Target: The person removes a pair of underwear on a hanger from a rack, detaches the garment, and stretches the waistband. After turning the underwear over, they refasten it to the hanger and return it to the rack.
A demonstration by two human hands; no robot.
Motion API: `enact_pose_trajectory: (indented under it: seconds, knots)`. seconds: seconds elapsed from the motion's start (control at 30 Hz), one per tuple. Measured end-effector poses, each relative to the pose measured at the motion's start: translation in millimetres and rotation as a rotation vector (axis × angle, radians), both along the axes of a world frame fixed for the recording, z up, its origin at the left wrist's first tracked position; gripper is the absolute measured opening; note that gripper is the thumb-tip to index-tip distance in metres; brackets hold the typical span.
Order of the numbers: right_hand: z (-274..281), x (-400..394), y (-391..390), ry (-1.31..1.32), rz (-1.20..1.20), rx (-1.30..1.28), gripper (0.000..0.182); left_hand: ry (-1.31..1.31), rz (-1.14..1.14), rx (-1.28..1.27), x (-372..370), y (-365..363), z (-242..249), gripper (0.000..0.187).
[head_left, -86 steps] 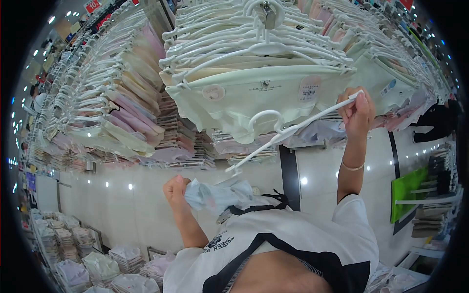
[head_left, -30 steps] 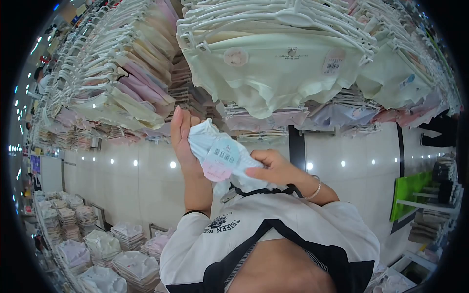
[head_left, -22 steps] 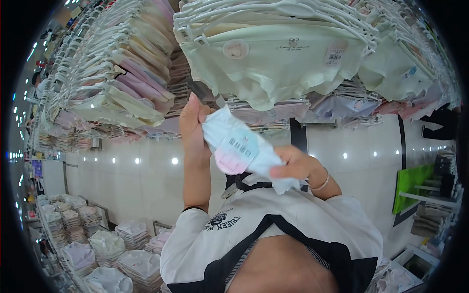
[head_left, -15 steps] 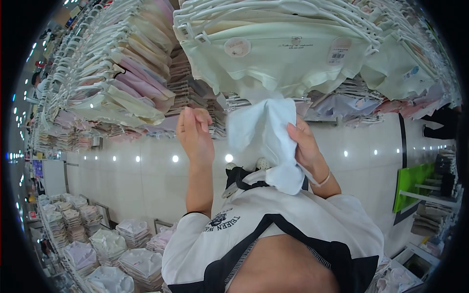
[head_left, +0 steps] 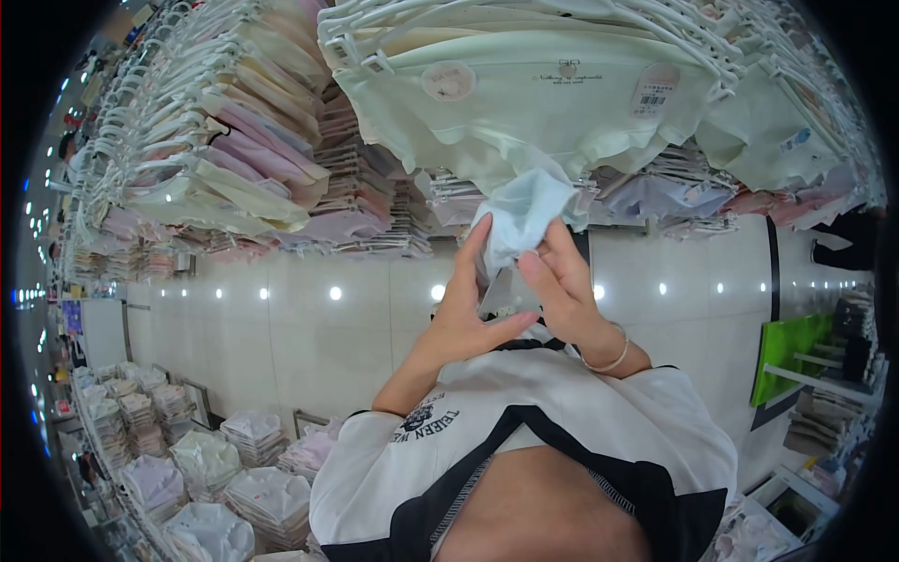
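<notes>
A pale blue pair of underpants [head_left: 532,208] is bunched up in front of me, just below the hanging mint green underpants [head_left: 524,112]. My right hand [head_left: 567,290] grips its lower right side between thumb and fingers. Against the left side of the cloth rest the outstretched fingers of my left hand [head_left: 459,309], its thumb spread away towards the right hand. Part of the fabric covers the fingertips, and a whitish strip hangs down between the hands.
White hangers [head_left: 375,47] carry dense rows of pastel underwear along the rack ahead. Folded garment stacks [head_left: 272,501] lie at lower left. A green panel [head_left: 796,356] stands to the right, beyond the pale tiled floor [head_left: 693,318]. A person's dark-clothed leg [head_left: 843,253] shows at far right.
My left hand has moved right and up to the underpants. The cloth, which hung loosely down from the right hand, is now gathered up between both hands.
</notes>
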State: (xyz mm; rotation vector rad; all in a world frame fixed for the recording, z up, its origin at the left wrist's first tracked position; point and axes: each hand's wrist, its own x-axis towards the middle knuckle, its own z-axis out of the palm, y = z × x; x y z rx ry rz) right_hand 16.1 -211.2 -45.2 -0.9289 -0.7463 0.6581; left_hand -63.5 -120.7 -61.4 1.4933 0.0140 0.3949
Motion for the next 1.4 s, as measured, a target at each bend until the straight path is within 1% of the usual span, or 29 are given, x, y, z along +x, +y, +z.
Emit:
enact_pose_trajectory:
  seconds: [0.03, 0.07, 0.13, 0.2, 0.27, 0.33, 0.43, 0.47, 0.57, 0.6, 0.7, 0.77, 0.8, 0.87, 0.9, 0.97, 1.0, 1.03, 1.07, 1.1, 1.13, 1.17, 1.2, 1.3, 1.37, 1.4]
  knots:
    - [0, -1, 1, -0.008, 0.015, 0.042, 0.053, 0.012, 0.012, 0.021, 3, 0, -1, 0.072]
    - [-2, 1, -1, -0.046, 0.050, 0.003, 0.055, 0.024, 0.024, 0.042, 6, 1, -2, 0.071]
    - [-8, 8, -7, -0.121, 0.119, -0.078, 0.059, 0.029, 0.034, -0.025, 9, 8, -12, 0.067]
    - [-6, 11, -9, 0.008, 0.149, -0.031, 0.056, 0.020, 0.048, -0.127, 10, 8, -12, 0.060]
    - [-1, 15, -12, 0.066, 0.182, -0.022, 0.051, 0.055, -0.018, -0.217, 8, 10, -9, 0.055]
    - [6, 26, -20, 0.054, 0.219, -0.053, 0.047, 0.082, -0.051, -0.310, 6, 14, -9, 0.051]
    - [-9, 39, -26, -0.181, -0.079, -0.175, 0.042, 0.100, -0.081, -0.487, 0, 15, -12, 0.045]
    - [-11, 46, -26, -0.375, -0.169, -0.205, 0.042, 0.096, -0.113, -0.566, -1, 15, -14, 0.045]
    - [-11, 49, -20, -0.539, -0.276, -0.232, 0.039, 0.079, -0.200, -0.817, -2, 13, -18, 0.048]
    - [-14, 51, -17, -0.459, -0.169, -0.209, 0.039, 0.074, -0.229, -0.904, -2, 12, -19, 0.049]
    - [-30, 52, -14, -0.230, 0.123, -0.175, 0.035, 0.076, -0.313, -1.023, -2, 10, -32, 0.054]
    - [-37, 54, -17, -0.100, 0.285, -0.197, 0.032, 0.062, -0.257, -1.023, 2, 10, -35, 0.054]
    - [-39, 56, -18, -0.115, 0.313, -0.254, 0.028, 0.056, -0.228, -1.024, 3, 10, -36, 0.054]
    - [-42, 61, -20, -0.147, 0.367, -0.369, 0.022, 0.033, -0.345, -1.185, 7, 15, -56, 0.052]
    - [-41, 58, -19, -0.227, 0.322, -0.350, 0.019, 0.022, -0.406, -1.265, 9, 16, -54, 0.052]
    - [-40, 50, -14, -0.386, 0.232, -0.313, 0.015, 0.152, -0.174, -1.049, 0, 11, -44, 0.050]
    - [-41, 50, -13, -0.403, 0.264, -0.320, 0.015, 0.215, -0.060, -0.937, -3, 9, -38, 0.049]
    - [-42, 50, -13, -0.422, 0.296, -0.326, 0.016, 0.188, -0.223, -1.111, -3, 14, -65, 0.050]
    - [-44, 50, -12, -0.441, 0.329, -0.332, 0.016, 0.158, -0.391, -1.281, -3, 21, -114, 0.052]
    - [-46, 51, -13, -0.358, 0.305, -0.355, 0.016, 0.135, -0.434, -1.404, -3, 21, -116, 0.055]
    - [-49, 53, -15, -0.275, 0.282, -0.377, 0.016, 0.117, -0.476, -1.526, 2, 19, -96, 0.057]
    - [-50, 54, -18, -0.192, 0.259, -0.400, 0.016, 0.112, -0.389, -1.605, 0, 13, -73, 0.060]
    - [-47, 58, -21, -0.181, 0.243, -0.425, 0.016, 0.106, -0.301, -1.681, 2, 8, -45, 0.064]
    - [-33, 68, -32, -0.125, 0.185, -0.484, 0.016, 0.247, -0.065, -1.629, 12, 5, -33, 0.070]
    - [-29, 71, -37, -0.055, 0.135, -0.497, 0.017, 0.273, -0.020, -1.568, 9, 4, -39, 0.072]
    - [-18, 68, -37, -0.015, 0.120, -0.434, 0.018, 0.283, -0.020, -1.533, 7, 3, -45, 0.074]
